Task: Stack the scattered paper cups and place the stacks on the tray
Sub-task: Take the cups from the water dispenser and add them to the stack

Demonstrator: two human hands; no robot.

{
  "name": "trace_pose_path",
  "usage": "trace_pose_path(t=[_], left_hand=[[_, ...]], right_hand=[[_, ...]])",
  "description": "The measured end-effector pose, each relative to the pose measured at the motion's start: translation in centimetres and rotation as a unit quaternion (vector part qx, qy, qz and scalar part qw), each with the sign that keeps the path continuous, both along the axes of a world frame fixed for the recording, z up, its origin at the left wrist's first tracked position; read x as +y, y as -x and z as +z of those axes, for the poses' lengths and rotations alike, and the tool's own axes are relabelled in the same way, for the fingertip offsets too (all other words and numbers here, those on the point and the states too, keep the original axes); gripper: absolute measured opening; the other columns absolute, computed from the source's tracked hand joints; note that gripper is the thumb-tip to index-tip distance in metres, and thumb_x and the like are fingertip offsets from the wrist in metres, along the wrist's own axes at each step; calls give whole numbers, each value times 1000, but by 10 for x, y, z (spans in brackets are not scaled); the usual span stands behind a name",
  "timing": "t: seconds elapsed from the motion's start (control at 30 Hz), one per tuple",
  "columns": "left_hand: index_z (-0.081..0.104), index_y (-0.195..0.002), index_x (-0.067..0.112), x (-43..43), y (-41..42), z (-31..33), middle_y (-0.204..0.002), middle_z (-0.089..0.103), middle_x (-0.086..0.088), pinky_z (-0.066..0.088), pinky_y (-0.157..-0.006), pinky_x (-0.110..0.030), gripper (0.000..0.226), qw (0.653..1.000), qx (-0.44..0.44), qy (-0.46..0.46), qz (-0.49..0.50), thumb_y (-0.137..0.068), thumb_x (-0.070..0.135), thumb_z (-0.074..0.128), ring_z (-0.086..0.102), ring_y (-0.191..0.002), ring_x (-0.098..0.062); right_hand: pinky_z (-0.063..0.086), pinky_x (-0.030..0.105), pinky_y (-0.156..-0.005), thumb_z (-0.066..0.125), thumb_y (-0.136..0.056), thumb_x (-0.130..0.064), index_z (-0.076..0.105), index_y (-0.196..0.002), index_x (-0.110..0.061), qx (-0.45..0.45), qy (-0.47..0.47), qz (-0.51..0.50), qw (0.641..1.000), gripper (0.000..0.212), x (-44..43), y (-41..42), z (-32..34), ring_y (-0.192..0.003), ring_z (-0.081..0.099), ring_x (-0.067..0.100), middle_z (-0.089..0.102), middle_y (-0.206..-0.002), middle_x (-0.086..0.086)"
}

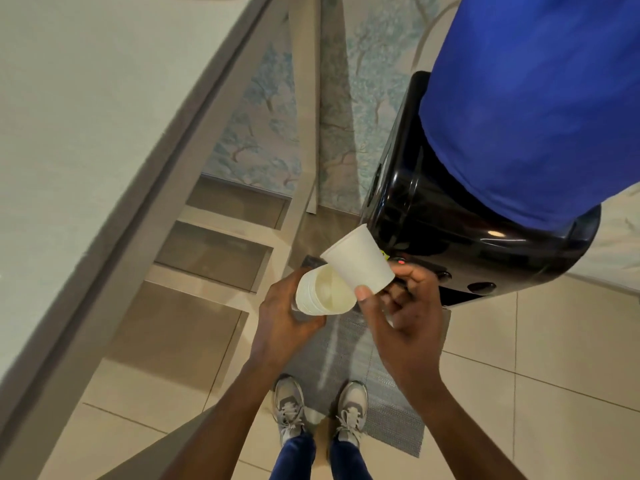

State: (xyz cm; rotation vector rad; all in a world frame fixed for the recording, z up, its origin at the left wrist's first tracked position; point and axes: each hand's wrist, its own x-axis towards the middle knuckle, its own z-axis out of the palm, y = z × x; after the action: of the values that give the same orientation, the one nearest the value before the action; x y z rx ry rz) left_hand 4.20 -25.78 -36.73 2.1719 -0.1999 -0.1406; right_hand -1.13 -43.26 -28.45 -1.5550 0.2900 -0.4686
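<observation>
My left hand (282,318) grips a stack of white paper cups (323,294), its mouth tilted up toward me. My right hand (408,311) pinches a single white paper cup (358,259) near its base, thumb in front. That cup is tilted with its rim up and to the left, and its lower edge overlaps the stack's open mouth. Both hands are held in front of me above the floor. No tray is in view.
A black water dispenser (460,233) with a blue-covered bottle (533,98) stands at the right, close behind my right hand. A grey mat (388,403) lies on the tiled floor under my shoes (289,408). A pale counter (69,133) with shelves below runs along the left.
</observation>
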Motion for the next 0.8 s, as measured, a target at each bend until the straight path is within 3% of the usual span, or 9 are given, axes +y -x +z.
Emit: trace_pose_path(t=[0.07,0.13,0.23,0.3,0.37,0.43,0.5,0.63,0.8], left_hand=[[46,-129,51,-4,0,8,-121,57,31,52,-88,-24,76,1000,-10,7,4,-65,38,84,56,-114,-1],[50,-135,41,-5,1,13,-123,61,22,55,-88,-30,78,1000,-12,13,8,-65,36,85,59,-114,-6],[54,-138,31,-4,2,16,-129,65,11,56,-91,-34,80,1000,-10,16,6,-66,34,90,60,-117,-9],[54,-139,29,-4,1,20,-131,64,12,55,-94,-34,82,1000,-14,17,2,-67,34,92,58,-120,-7],[53,-138,33,-5,0,26,-132,62,17,53,-95,-30,81,1000,-20,19,0,-67,33,93,57,-122,-5],[49,-136,43,-6,-1,33,-129,57,29,49,-94,-19,83,999,-29,21,3,-67,32,93,55,-121,0],[45,-135,48,-8,-1,40,-126,53,35,46,-93,-14,84,999,-32,23,5,-67,31,93,55,-119,2],[51,-134,40,-10,-2,47,-128,61,25,54,-92,-28,77,999,-38,29,12,-68,34,91,59,-118,-4],[53,-135,36,-13,-4,59,-126,64,19,57,-90,-40,74,998,-40,41,18,-71,41,89,60,-118,-8]], right_hand=[[58,25,-81,84,-78,-11,51,-116,-2,-11,28,11,999,51,1,0,-5,-109,69,17,67,-118,2],[58,28,-86,86,-80,-14,49,-117,-4,-18,51,21,998,53,3,1,-6,-116,67,19,65,-122,9],[57,37,-92,89,-77,-22,46,-127,-21,-1,95,31,995,66,5,1,-5,-120,64,19,61,-128,-7],[53,35,-98,92,-75,-20,43,-133,-31,41,106,44,993,77,5,-1,-2,-123,60,13,57,-128,-24],[51,29,-101,92,-74,-22,45,-139,-28,73,113,59,989,81,5,-3,1,-126,58,8,57,-130,-24],[52,26,-100,91,-76,-26,50,-142,-18,82,144,68,984,78,4,-6,3,-126,56,6,58,-134,-11],[54,29,-99,89,-77,-26,55,-140,-14,76,158,70,982,72,4,-8,6,-125,55,6,57,-133,-7],[58,40,-97,84,-76,-36,56,-137,-25,64,86,92,990,68,6,-11,13,-129,56,13,54,-135,-8],[55,40,-102,88,-77,-30,57,-136,-30,40,59,112,991,67,5,-17,30,-129,59,20,63,-132,-10]])
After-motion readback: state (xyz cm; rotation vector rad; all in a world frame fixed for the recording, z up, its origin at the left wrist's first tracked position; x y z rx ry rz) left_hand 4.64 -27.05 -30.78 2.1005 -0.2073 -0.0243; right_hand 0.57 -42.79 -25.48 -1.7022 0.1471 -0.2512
